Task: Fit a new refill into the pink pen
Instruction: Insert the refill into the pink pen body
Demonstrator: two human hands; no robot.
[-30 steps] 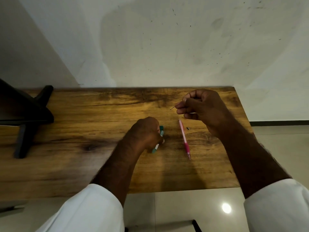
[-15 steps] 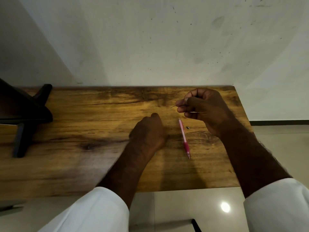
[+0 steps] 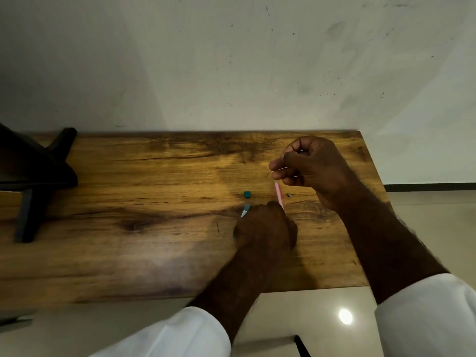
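— Where is the pink pen [image 3: 278, 194] to be found?

— It is laid flat on the wooden surface [image 3: 154, 240], right of centre, with its far end pointed towards the wall [image 3: 231, 60]. Its near end is covered by the left hand [image 3: 265, 228].

— And the refill?

— A thin dark refill [image 3: 270, 173] is pinched between the thumb and fingertips of the right hand [image 3: 314, 171], which is raised over the pen's far end. Only a short tip is seen, jutting out to the left, just above the pen and apart from it.

— How is the left hand set?

— It is lowered to the surface with the fingers curled under, and it is blurred. A teal-and-white piece [image 3: 246, 210] is seen sticking out at its far left edge (gripped or merely lying there, it cannot be told).

— What else is laid out?

— A small teal cap [image 3: 247, 194] is set just beyond that piece, left of the pen. A tiny dark bit [image 3: 288, 195] is seen just right of the pen. A thin dark stick [image 3: 218, 227] is laid near the left hand, on its left. A black stand [image 3: 33, 173] is placed at the surface's left end. White sleeves [image 3: 425, 305] are worn on both arms.
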